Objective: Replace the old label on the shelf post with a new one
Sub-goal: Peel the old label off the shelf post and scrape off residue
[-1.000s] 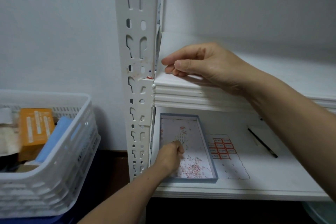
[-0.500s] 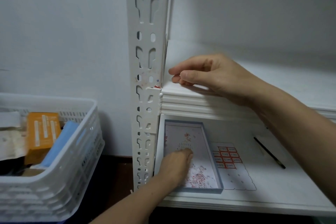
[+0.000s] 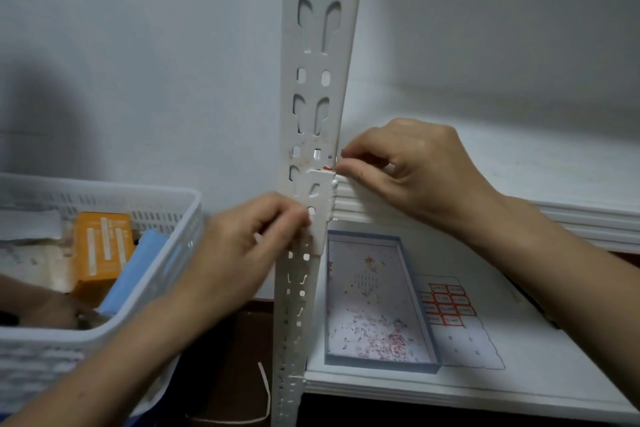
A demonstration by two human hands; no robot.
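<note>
Your right hand (image 3: 415, 177) holds thumb and forefinger close together at the edge of the post (image 3: 320, 28), just beside the red scrap of old label (image 3: 327, 168). I cannot tell if they pinch it. Your left hand (image 3: 249, 246) is blurred and curls against the post lower down; its grip is unclear. On the lower shelf the label sheet (image 3: 446, 308) lies beside a tray (image 3: 381, 365).

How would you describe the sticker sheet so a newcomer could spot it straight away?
Start at the white shelf post in the middle and look right to the lower shelf. A shallow blue-rimmed tray of paper scraps lies there; the sticker sheet lies flat just right of it. It alone shows a grid of red-bordered labels.
</note>
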